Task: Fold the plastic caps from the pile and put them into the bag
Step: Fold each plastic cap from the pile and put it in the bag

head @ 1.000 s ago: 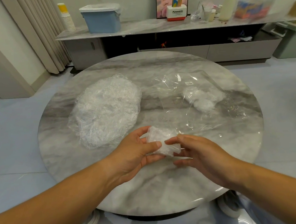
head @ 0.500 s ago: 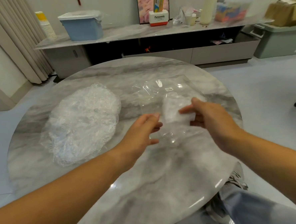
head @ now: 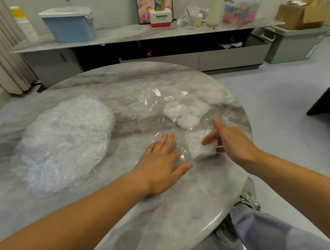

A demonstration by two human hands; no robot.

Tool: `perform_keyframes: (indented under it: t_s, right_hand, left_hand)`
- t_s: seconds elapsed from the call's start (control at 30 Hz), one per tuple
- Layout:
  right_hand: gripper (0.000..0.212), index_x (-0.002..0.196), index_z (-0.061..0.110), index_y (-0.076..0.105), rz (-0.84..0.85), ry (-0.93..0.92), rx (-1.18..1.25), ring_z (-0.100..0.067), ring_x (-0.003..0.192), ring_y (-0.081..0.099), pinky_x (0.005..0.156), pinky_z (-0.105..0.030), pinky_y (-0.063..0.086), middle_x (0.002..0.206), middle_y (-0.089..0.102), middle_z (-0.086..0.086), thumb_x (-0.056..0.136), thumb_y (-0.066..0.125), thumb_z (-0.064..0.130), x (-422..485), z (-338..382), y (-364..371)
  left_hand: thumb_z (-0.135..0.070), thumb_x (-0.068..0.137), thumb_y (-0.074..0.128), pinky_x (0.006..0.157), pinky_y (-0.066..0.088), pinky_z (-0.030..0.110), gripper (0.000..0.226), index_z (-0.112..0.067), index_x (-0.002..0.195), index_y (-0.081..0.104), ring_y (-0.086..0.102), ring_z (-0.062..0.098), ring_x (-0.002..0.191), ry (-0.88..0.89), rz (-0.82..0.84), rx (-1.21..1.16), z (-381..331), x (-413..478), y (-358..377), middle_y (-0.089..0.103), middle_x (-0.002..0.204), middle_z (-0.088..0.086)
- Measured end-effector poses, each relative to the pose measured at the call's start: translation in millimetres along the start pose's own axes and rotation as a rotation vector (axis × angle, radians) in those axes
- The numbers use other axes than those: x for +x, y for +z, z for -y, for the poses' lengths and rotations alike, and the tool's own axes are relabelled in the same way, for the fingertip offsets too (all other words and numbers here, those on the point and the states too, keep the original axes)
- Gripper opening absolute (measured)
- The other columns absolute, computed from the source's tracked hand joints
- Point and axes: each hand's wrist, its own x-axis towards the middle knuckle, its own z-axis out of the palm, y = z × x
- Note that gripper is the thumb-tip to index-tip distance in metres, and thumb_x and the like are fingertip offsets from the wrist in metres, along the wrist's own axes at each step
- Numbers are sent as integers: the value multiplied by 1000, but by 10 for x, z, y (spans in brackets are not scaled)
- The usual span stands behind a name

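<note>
Folded cap is nr the table's right edge, pinched betw. thumb & fingers of the right hand. Can't tell if it's under the film yet. The clear bag lies flat just beyond, w/ earlier folded caps inside. Left hand is flat, fingers straight, pressing the bag's near edge. Pile sits by the left edge. Step: prob. inserting. Next: push the cap deeper and release w/o it unfolding.

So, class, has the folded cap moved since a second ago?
Yes. The right hand has carried the folded cap away from the pile, rightward to the bag's near end.
</note>
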Motion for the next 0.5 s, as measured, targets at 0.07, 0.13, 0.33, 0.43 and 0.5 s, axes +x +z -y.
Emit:
perform_keyframes:
  t_s: [0.07,0.13,0.33,0.43,0.5]
  right_hand:
    - [77,83,29,81,28,0,-13,-23,98,67,100,-47,51,100,75,-2,96,22,76,-34,-32,3]
    - [77,85,28,81,56,8,-21,-23,99,68,101,-43,50,100,75,-3,97,21,74,-49,-38,1]
    - [90,90,23,82,205,51,-81,-17,100,65,95,-30,47,103,74,1,77,17,83,-89,113,38]
    - [91,94,20,81,243,80,-57,-12,98,62,87,-25,43,105,73,1,78,16,83,-116,146,56]
    - [88,96,16,80,198,133,53,-16,99,64,92,-28,46,106,74,-4,89,19,78,-81,155,80]
  left_hand:
    - [-72,96,17,125,-7,38,84,-20,161,11,-24,13,151,-41,13,18,17,4,7,-21,166,0]
    - [-73,94,17,125,-7,41,89,-18,161,-4,-23,12,151,-58,7,19,21,-4,8,-20,167,-1]
    - [-76,92,18,124,-5,52,92,-22,159,-13,-20,7,151,-65,-59,-71,-14,-75,-18,-20,166,-8]
    - [-76,91,20,125,-2,51,92,-23,159,-14,-19,6,151,-66,-67,-131,-19,-101,-44,-21,166,-10]
    - [-79,88,18,126,2,49,96,-22,159,-13,-18,6,152,-37,-78,-140,-17,-121,-42,-20,166,-10]
